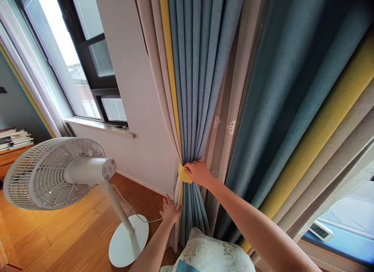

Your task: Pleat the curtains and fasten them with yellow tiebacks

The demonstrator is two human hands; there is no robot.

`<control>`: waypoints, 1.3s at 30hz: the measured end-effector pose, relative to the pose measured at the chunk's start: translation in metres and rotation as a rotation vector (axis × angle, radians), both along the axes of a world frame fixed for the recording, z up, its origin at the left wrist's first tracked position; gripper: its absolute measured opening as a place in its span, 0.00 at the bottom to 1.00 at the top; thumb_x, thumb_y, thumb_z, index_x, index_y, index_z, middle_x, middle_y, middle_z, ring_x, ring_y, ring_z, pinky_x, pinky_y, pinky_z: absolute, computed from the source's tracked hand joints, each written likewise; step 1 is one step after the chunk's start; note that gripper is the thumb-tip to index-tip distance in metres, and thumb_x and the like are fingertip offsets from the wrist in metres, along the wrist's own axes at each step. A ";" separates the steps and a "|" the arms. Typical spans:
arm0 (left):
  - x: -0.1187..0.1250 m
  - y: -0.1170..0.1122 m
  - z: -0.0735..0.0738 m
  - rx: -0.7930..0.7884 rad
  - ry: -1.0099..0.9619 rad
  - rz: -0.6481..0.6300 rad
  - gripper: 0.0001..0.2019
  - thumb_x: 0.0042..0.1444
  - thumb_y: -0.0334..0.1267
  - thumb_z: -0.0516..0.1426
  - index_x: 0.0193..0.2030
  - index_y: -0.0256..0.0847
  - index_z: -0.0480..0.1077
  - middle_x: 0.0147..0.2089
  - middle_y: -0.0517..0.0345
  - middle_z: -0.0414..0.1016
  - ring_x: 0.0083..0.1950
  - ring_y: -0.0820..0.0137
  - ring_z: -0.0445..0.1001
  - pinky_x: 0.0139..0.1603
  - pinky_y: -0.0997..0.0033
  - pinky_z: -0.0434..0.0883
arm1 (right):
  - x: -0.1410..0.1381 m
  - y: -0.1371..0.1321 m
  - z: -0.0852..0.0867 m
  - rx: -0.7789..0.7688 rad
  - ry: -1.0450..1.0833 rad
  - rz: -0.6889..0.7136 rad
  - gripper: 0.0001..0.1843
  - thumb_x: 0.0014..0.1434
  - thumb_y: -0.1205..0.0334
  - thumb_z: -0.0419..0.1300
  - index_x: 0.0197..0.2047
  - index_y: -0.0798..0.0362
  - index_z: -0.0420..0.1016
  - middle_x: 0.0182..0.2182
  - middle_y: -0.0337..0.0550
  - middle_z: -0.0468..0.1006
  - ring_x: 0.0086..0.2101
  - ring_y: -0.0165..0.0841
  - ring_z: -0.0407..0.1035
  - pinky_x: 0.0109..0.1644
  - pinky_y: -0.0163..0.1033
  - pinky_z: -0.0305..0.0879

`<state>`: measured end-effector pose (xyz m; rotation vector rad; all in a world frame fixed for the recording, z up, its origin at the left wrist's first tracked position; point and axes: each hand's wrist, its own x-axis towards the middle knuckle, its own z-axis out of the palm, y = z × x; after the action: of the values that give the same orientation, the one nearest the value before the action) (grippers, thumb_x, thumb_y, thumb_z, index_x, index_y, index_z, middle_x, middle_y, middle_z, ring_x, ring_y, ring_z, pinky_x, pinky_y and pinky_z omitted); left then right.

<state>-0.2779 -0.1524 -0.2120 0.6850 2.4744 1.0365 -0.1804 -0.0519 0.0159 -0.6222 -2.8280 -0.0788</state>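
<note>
Grip: R hand [198, 172] closed round gathered curtain pleats at waist height, fingers on top, pinching yellow fabric strip [184, 173] against bunch. L hand [170, 211] lower down, fingers spread, against pale edge of curtain; can't tell if it's actually gripping.
Held item: yellow strip sticks out just left of R hand, w/ short end showing; can't tell if separate tie or part of curtain.
Curtain: blue/yellow/beige pleated panel [189, 89] hangs from top of view, pinched narrow at R hand, fanning out again below it, lower folds right by L hand.
Next panel: 2nd curtain section [292, 108] right of the gather, same colours, beige part w/ small embroidered motifs, close to R forearm.
Near hands: patterned cushion [210, 252] at bottom edge, just below gathered folds. White pedestal fan [43, 174] left of L hand, round base [128, 241] on floor near L forearm, thin cord [128, 205] running toward curtain.
Bg left: dark-framed window [67, 50] w/ pale sill [99, 128] set in white wall [137, 108]. Stack of books [14, 139] on wooden cabinet [11, 157] far left. Wood plank floor [58, 233] under fan.
Bg right: white digital display unit [320, 231] low in corner, beyond curtain.
</note>
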 end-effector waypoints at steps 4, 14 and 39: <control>0.000 0.018 0.047 0.521 0.185 -0.123 0.40 0.45 0.46 0.57 0.62 0.38 0.44 0.64 0.40 0.47 0.64 0.58 0.47 0.59 0.58 0.52 | 0.004 0.002 -0.009 -0.074 0.149 0.034 0.14 0.59 0.60 0.46 0.43 0.51 0.70 0.36 0.43 0.76 0.38 0.33 0.68 0.47 0.38 0.54; -0.028 0.048 0.084 0.603 -0.042 -0.211 0.22 0.48 0.33 0.53 0.53 0.43 0.61 0.46 0.50 0.72 0.50 0.59 0.68 0.51 0.59 0.61 | 0.014 0.009 -0.107 -0.395 0.319 -0.376 0.28 0.54 0.52 0.52 0.54 0.57 0.59 0.48 0.51 0.69 0.47 0.39 0.64 0.46 0.39 0.60; -0.018 0.044 0.140 0.730 0.550 -0.036 0.04 0.51 0.38 0.51 0.34 0.42 0.62 0.39 0.53 0.64 0.46 0.64 0.64 0.50 0.60 0.62 | 0.013 -0.001 -0.145 -0.401 0.252 -0.595 0.16 0.60 0.51 0.44 0.41 0.48 0.68 0.34 0.40 0.77 0.34 0.33 0.72 0.32 0.35 0.63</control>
<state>-0.2956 -0.1085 -0.0719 1.3757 2.4421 1.9847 -0.1676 -0.0529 -0.1294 -1.4296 -2.3358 0.4385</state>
